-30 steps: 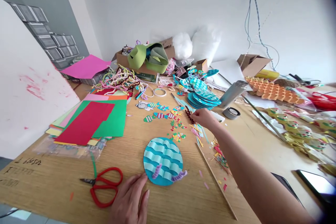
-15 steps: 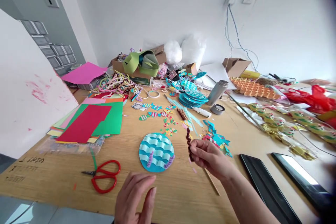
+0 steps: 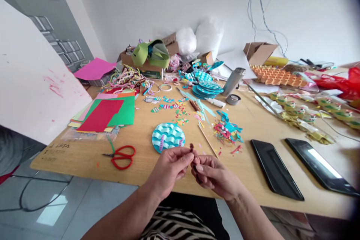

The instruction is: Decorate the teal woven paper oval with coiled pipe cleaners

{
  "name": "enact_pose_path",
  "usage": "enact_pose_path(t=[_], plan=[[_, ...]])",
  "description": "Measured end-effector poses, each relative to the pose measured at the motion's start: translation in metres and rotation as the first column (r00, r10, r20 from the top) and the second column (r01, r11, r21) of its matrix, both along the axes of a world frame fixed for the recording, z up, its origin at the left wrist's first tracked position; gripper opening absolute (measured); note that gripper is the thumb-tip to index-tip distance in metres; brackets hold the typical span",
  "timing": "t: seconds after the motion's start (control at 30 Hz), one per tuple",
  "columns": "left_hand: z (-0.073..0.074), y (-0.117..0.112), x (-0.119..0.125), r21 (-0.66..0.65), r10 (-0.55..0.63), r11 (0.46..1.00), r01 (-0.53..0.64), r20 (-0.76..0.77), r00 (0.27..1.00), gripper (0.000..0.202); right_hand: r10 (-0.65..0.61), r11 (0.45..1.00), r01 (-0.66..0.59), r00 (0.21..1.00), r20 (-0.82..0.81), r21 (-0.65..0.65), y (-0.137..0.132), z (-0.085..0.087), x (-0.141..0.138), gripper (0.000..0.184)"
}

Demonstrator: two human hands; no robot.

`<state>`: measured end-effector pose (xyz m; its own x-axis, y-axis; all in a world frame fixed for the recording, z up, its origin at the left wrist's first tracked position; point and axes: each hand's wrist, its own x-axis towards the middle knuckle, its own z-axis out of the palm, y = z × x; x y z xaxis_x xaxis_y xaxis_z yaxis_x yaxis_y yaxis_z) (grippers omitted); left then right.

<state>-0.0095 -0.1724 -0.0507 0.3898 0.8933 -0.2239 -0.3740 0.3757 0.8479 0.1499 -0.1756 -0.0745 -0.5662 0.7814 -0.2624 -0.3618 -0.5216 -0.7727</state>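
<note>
A dark brown twisted pipe cleaner [image 3: 191, 146] is held up at the table's front edge, its tip showing above my fingers. My left hand [image 3: 172, 167] pinches its upper part between thumb and fingers. Close beside it, my right hand [image 3: 215, 175] is closed on the lower part, which is mostly hidden. Just behind my hands lies a round blue disc [image 3: 156, 132] with wavy light-blue paper strips. Two lilac fuzzy pieces stand out on the disc, a left one [image 3: 161, 142] and a right one [image 3: 180, 142] partly near my fingers.
Red-handled scissors [image 3: 122, 157] lie left, below coloured paper sheets [image 3: 123, 110]. A wooden stick [image 3: 208, 141] and paper scraps [image 3: 229, 127] lie behind my right hand. Two dark phone-like slabs sit right, the nearer slab [image 3: 275, 168] at the edge. A grey bottle [image 3: 234, 81] stands behind.
My left hand has come up and right from the table's front edge and taken hold of the pipe cleaner. My right hand has brought it closer to me. The view has tilted down.
</note>
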Motion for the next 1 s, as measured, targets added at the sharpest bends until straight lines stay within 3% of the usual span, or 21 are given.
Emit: enact_pose_path(t=[0.13,0.33,0.6,1.0], plan=[[-0.002,0.0,0.002,-0.045,0.006,0.999,-0.002,0.076,0.997,0.024,0.006,1.0,-0.006,1.0,0.015,0.01,-0.001,0.0,0.0,0.028],[-0.003,0.003,0.001,-0.063,0.107,0.993,-0.104,0.057,0.993,0.03,-0.095,0.992,0.075,0.97,0.222,0.096,-0.006,0.002,0.007,0.034],[-0.008,0.001,0.007,-0.042,0.208,0.978,-0.207,0.02,0.978,0.032,-0.106,0.968,0.025,0.943,0.315,0.25,-0.018,0.006,0.003,0.031],[-0.005,-0.003,0.01,-0.014,0.173,0.985,-0.174,-0.026,0.985,0.027,-0.189,0.929,0.003,0.863,0.469,0.37,-0.022,0.008,0.002,0.036]])
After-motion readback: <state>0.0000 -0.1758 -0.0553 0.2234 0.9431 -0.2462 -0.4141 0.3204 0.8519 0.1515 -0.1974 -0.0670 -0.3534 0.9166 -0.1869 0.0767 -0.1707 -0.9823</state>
